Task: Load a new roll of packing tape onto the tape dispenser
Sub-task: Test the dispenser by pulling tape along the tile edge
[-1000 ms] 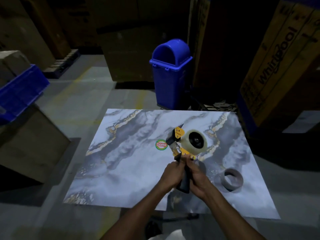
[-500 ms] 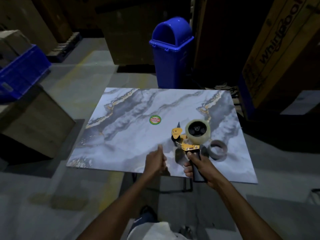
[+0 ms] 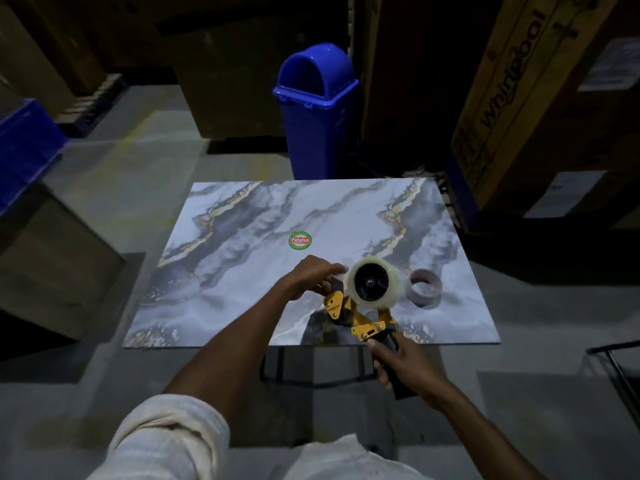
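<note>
— Several big things are cut off or dark, yes?
— Yes. The tall brown cardboard box (image 3: 512, 98) on the right runs out of the top edge. The blue plastic crate (image 3: 24, 147) is cut by the left edge, and I cannot see inside it. The blue plastic dustbin with a domed lid (image 3: 311, 133) stands behind the marble-patterned table top (image 3: 242, 271); its opening is only dark.
— Where is the task's thing?
— The yellow metal tape dispenser with a black handle (image 3: 363, 320) is over the near right part of the table top. The clear roll of packing tape (image 3: 372, 284) sits on its hub. The right hand (image 3: 403, 363) is wrapped around the handle and hides most of it. Near the roll, on its right, the empty grey cardboard core (image 3: 425, 287) lies on the table.
— And the left hand (image 3: 311, 277)?
— It is at the front end of the dispenser, fingers bent against the black part. They are blurred, so I cannot tell if they pinch anything.
— What differs from before?
— Half a second ago the left hand was a loose fist over the table, apart from the dispenser. The right hand held the handle then too.
</note>
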Tool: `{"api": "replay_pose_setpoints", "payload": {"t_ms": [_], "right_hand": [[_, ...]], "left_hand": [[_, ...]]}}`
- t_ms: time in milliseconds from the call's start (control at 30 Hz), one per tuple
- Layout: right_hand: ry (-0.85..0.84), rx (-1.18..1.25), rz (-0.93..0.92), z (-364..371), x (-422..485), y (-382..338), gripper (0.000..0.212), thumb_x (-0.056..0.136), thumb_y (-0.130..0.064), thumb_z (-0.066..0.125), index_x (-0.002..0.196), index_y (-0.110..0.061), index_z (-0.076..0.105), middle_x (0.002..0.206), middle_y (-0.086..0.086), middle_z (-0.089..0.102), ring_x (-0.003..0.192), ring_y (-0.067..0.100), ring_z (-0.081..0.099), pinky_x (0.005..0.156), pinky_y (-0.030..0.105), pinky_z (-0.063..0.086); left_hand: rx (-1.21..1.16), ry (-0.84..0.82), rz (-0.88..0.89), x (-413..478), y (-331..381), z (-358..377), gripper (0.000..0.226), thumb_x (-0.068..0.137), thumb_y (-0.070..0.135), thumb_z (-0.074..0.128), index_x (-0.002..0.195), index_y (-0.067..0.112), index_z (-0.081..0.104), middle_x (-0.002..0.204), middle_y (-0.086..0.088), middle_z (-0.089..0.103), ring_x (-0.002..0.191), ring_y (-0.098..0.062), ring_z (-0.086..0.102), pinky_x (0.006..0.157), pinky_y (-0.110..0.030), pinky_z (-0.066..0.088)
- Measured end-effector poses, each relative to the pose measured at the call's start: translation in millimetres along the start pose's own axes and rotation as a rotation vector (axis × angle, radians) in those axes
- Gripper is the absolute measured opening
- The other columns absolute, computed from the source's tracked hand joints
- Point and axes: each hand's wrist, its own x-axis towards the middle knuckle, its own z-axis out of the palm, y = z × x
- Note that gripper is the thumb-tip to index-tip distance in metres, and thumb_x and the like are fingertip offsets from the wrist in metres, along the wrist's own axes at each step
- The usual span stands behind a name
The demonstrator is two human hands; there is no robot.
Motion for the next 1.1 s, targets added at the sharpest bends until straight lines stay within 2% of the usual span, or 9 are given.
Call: {"api": "replay_pose_setpoints", "payload": {"t_ms": [167, 300, 467, 567, 633, 800, 900, 1000, 1100], "right_hand": [[0.018, -0.010, -0.027, 7.5, -12.2, -4.1, 0.028, 0.100, -0.032, 0.065, 0.097, -0.006, 0.056, 0.069, 0.009, 0.067, 0.055, 0.024, 0.062, 0.049, 0.030, 0.051], [0.068, -0.019, -0.039, 10.9, -18.3, 0.1, 0.034, 0.096, -0.042, 0.068, 0.103, -0.009, 0.059, 0.068, 0.012, 0.068, 0.052, 0.026, 0.063, 0.051, 0.036, 0.053], [0.178, -0.011, -0.008, 18.1, -26.3, -9.3, 0.068, 0.096, -0.068, 0.048, 0.100, -0.002, 0.064, 0.072, 0.021, 0.072, 0.051, 0.030, 0.063, 0.046, 0.032, 0.050], [0.235, -0.056, 0.028, 20.6, -27.9, -16.5, 0.073, 0.097, -0.072, 0.029, 0.099, -0.011, 0.069, 0.067, 0.020, 0.071, 0.048, 0.029, 0.063, 0.044, 0.028, 0.048], [0.223, -0.082, 0.013, 20.1, -27.6, -20.2, 0.061, 0.096, -0.072, 0.035, 0.108, -0.021, 0.068, 0.063, 0.017, 0.069, 0.047, 0.026, 0.062, 0.045, 0.027, 0.047], [0.188, -0.247, -0.004, 11.0, -24.5, -12.3, 0.043, 0.084, -0.052, 0.079, 0.110, -0.022, 0.062, 0.067, 0.000, 0.068, 0.046, 0.015, 0.061, 0.046, 0.028, 0.048], [0.223, -0.286, 0.002, 13.1, -21.4, 5.7, 0.032, 0.087, -0.033, 0.079, 0.110, -0.017, 0.063, 0.087, 0.006, 0.073, 0.057, 0.015, 0.067, 0.053, 0.035, 0.054], [0.268, -0.340, 0.013, 22.0, -24.4, 25.6, 0.039, 0.087, -0.021, 0.079, 0.121, -0.010, 0.063, 0.110, 0.012, 0.073, 0.098, 0.022, 0.070, 0.075, 0.031, 0.052], [0.281, -0.231, 0.094, 33.7, -32.2, 43.0, 0.053, 0.083, -0.013, 0.081, 0.128, -0.018, 0.055, 0.112, 0.003, 0.071, 0.088, 0.011, 0.066, 0.064, 0.017, 0.049]], "left_hand": [[0.142, -0.002, 0.120, 0.8, -0.2, -1.7, 0.031, 0.081, 0.019, 0.085, 0.086, -0.010, 0.075, 0.071, -0.023, 0.071, 0.060, -0.025, 0.070, 0.058, -0.031, 0.060], [0.151, 0.045, 0.198, 3.8, -0.1, -0.3, 0.020, 0.084, 0.013, 0.082, 0.075, -0.005, 0.075, 0.077, -0.026, 0.074, 0.068, -0.034, 0.072, 0.063, -0.038, 0.064], [0.186, 0.051, 0.265, 4.6, -1.0, 6.7, 0.018, 0.085, 0.012, 0.080, 0.076, -0.003, 0.076, 0.073, -0.020, 0.075, 0.068, -0.033, 0.074, 0.064, -0.039, 0.064], [0.158, 0.096, 0.287, 4.5, -1.6, 12.1, 0.018, 0.084, 0.013, 0.079, 0.072, 0.000, 0.077, 0.069, -0.018, 0.074, 0.060, -0.024, 0.069, 0.059, -0.033, 0.060], [0.134, 0.102, 0.279, 3.1, -1.3, 13.1, 0.017, 0.084, 0.012, 0.079, 0.071, 0.000, 0.076, 0.068, -0.019, 0.074, 0.058, -0.022, 0.068, 0.057, -0.031, 0.058], [0.001, 0.076, 0.225, 1.6, -5.1, 9.2, 0.017, 0.083, 0.007, 0.079, 0.079, -0.009, 0.075, 0.078, -0.027, 0.074, 0.057, -0.021, 0.067, 0.053, -0.026, 0.055], [-0.056, 0.040, 0.186, -0.1, -10.5, 10.1, 0.015, 0.082, 0.006, 0.080, 0.076, -0.007, 0.075, 0.080, -0.028, 0.074, 0.062, -0.024, 0.069, 0.057, -0.028, 0.057], [-0.167, -0.001, 0.126, -3.5, -15.9, 13.1, 0.010, 0.081, 0.001, 0.078, 0.076, -0.007, 0.074, 0.076, -0.025, 0.072, 0.062, -0.027, 0.068, 0.062, -0.034, 0.062], [-0.190, -0.067, 0.054, -8.2, -24.0, 17.7, 0.012, 0.079, -0.002, 0.075, 0.086, -0.012, 0.074, 0.071, -0.020, 0.071, 0.060, -0.024, 0.067, 0.067, -0.036, 0.064]]}}
